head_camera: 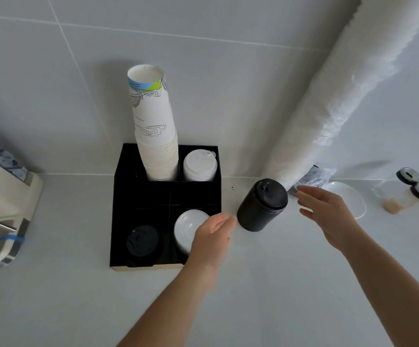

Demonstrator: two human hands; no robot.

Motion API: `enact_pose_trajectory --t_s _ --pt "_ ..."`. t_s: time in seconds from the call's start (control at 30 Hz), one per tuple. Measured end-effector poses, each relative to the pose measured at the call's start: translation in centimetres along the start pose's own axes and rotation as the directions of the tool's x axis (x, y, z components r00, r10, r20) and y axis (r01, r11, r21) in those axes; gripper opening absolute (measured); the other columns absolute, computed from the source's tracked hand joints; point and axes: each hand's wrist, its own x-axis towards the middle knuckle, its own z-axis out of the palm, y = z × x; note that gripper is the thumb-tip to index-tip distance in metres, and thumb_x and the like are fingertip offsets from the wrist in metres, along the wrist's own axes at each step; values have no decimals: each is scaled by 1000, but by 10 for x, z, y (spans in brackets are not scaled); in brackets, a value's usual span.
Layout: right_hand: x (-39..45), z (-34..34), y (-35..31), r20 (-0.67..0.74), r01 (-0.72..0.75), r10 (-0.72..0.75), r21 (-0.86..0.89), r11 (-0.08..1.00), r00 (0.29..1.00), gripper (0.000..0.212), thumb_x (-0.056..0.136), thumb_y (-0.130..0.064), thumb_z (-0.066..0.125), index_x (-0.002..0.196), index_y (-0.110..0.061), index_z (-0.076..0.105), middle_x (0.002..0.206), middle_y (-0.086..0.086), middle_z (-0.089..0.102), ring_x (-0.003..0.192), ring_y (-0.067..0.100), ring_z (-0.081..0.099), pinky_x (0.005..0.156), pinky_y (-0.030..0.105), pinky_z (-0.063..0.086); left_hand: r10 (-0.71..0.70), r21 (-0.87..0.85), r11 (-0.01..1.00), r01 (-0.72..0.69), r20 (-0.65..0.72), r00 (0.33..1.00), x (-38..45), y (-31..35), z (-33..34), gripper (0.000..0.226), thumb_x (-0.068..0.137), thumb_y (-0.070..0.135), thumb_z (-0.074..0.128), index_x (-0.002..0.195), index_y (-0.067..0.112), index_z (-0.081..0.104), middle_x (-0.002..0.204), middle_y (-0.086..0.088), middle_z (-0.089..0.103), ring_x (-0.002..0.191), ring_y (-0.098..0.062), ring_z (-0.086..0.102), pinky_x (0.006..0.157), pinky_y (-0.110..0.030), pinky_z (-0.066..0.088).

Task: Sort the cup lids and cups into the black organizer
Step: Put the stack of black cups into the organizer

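The black organizer (128,204) stands on the counter against the wall. Its back row holds a tall stack of white paper cups (156,136) and a stack of white lids (199,165). Its front row holds black lids (142,240) on the left and white flat lids (187,225) on the right. A stack of black lids (262,205) stands on the counter just right of the organizer. My left hand (213,234) hovers open to the left of that stack, partly over the white flat lids. Open too, my right hand (328,211) hangs to the right of the stack. Neither hand touches it.
A thick white wrapped pipe (353,83) slants down the wall behind the black stack. A white dish (351,196) and small jars with black lids (408,189) sit at the right. A white appliance with a metal tray (0,221) stands at the left.
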Motion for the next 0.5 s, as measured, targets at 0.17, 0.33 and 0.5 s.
enact_pose_trajectory --t_s 0.17,0.33,0.5 --pt "38 9 10 158 -79 92 -88 993 983 45 92 -22 66 136 -19 57 129 0 63 120 17 56 104 39 45 -69 143 987 67 13 998 32 -1 44 67 85 44 64 143 18 44 146 -1 48 131 -16 48 106 -32 39" --pt "58 28 8 270 -72 126 -202 977 955 27 91 -27 65 117 -33 65 114 0 71 108 26 62 104 52 45 -95 167 981 99 -29 995 61 -6 72 70 78 46 67 140 22 44 137 1 56 116 -13 57 89 -26 42" --pt "70 31 18 208 -94 124 -148 984 970 24 81 -30 75 97 -17 63 104 14 71 89 26 64 95 56 52 -58 142 987 74 -111 992 75 -11 79 50 71 52 66 112 24 57 104 5 68 96 -14 64 75 -27 45"
